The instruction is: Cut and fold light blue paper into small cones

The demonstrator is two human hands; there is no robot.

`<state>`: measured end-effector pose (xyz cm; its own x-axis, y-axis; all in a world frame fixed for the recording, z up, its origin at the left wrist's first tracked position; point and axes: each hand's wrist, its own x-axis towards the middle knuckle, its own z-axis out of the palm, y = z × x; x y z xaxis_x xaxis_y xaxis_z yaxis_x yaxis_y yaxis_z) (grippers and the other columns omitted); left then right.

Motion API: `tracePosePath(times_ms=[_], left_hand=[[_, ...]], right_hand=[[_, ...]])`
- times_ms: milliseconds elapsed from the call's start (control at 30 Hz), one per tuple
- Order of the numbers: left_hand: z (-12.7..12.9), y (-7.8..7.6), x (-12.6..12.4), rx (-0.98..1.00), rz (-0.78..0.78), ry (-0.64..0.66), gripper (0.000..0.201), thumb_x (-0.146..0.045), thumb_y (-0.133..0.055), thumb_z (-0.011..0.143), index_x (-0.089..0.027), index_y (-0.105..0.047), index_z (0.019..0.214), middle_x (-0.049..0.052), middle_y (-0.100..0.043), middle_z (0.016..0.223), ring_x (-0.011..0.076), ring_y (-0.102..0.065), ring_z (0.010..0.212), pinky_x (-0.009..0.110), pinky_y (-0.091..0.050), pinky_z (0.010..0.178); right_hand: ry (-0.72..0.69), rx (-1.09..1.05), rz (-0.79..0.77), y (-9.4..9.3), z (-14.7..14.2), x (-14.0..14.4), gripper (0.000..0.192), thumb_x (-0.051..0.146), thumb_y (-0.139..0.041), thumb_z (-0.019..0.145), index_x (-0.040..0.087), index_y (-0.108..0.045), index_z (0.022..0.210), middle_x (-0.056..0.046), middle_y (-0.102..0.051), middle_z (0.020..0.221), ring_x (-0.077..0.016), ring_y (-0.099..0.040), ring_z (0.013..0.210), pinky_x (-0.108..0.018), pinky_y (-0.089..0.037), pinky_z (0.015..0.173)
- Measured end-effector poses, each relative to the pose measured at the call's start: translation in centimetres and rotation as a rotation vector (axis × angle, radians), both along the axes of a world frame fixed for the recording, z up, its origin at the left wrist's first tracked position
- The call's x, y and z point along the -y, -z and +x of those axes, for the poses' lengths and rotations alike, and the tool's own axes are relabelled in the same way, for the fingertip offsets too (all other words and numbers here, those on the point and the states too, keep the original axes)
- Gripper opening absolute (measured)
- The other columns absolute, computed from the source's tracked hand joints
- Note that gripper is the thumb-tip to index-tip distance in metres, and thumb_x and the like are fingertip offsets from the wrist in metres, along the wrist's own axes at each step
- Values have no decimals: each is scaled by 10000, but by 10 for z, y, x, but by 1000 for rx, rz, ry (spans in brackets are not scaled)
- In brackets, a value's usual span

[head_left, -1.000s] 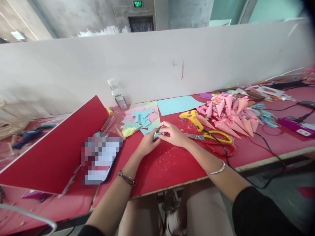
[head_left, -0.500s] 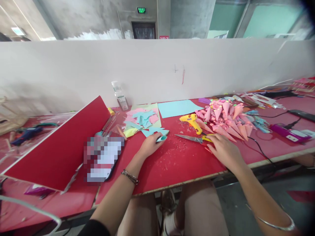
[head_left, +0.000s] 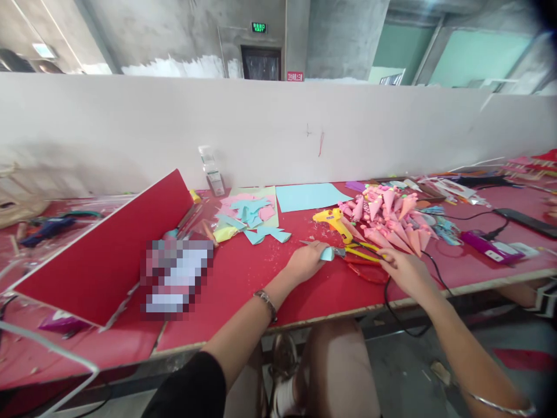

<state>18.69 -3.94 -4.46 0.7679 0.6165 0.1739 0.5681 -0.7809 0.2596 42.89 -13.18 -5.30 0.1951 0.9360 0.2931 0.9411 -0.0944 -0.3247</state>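
- Blue paper cone (head_left: 327,253): we hold it pinched in the fingers of our left hand (head_left: 307,262), low over the red table (head_left: 261,290), its tip touching or just over the scissors (head_left: 348,252).
- Left hand, change: half a second ago it gripped the cone near the blue paper scraps (head_left: 265,234); it has since carried the cone rightward to the scissors.
- Right hand (head_left: 402,268): fingers lie on the yellow handles of the scissors, beside the red ring (head_left: 368,273). We cannot tell whether they have closed around a handle; no grip is visible yet. It sat on nearly the same spot half a second ago.
- Reading of the change: we judge that forming the cone is finished and that trimming it is the step now in hand.
- Surroundings: yellow glue gun (head_left: 333,219) just behind the scissors, its black cord (head_left: 407,313) running off the table edge; pile of pink cones (head_left: 391,217) behind the right hand; blue sheet (head_left: 307,196) near the white partition (head_left: 278,133).
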Motion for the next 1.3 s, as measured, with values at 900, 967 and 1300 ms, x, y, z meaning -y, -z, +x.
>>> tracePosePath(times_ms=[900, 967, 1300], left_hand=[[-59, -25, 20, 338, -492, 55, 378, -255, -452, 797, -196, -337, 1152, 44, -529, 1001, 130, -536, 818, 244, -438, 717], [-75, -32, 33, 417, -686, 65, 372, -271, -467, 788, -210, -318, 1123, 1, -487, 912, 97, -494, 742, 220, -420, 688], [-150, -21, 52, 611, -826, -351, 350, -480, -340, 848, -185, -418, 678, -37, -436, 581, 97, -422, 551, 225, -364, 594]], right_hand=[[-301, 169, -136, -7, -76, -10, 366, 236, -478, 761, 127, -529, 1106, -152, -561, 1055, -263, -525, 996, -383, -428, 819], [-279, 201, -180, -9, -84, -12, 328, 193, -475, 733, 106, -559, 1038, -163, -573, 1015, -265, -537, 977, -376, -421, 825], [-239, -69, -226, -6, -93, -23, 284, 353, -529, 734, 197, -566, 968, -103, -642, 882, -256, -603, 857, -321, -442, 700]])
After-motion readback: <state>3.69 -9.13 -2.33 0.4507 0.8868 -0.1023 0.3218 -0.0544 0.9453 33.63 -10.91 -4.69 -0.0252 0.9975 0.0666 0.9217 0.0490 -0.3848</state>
